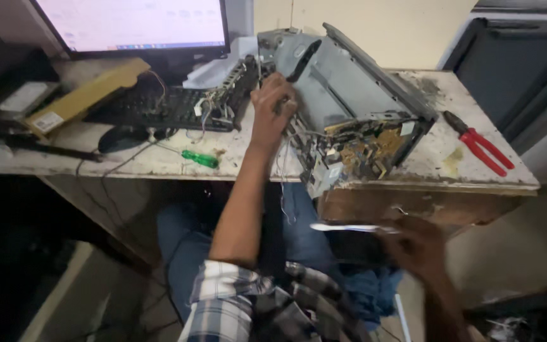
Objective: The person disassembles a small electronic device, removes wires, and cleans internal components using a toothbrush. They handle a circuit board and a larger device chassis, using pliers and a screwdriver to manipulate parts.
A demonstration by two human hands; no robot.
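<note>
Head view: your left hand (272,107) reaches up to the opened grey machine chassis (349,107) lying tilted on the worn table (438,158), fingers curled together on its wiring at the near left edge. Your right hand (416,244), blurred and low by your lap, has its fingers closed on a flat dark panel (349,237). Red-handled pliers (482,147) lie right of the chassis.
</note>
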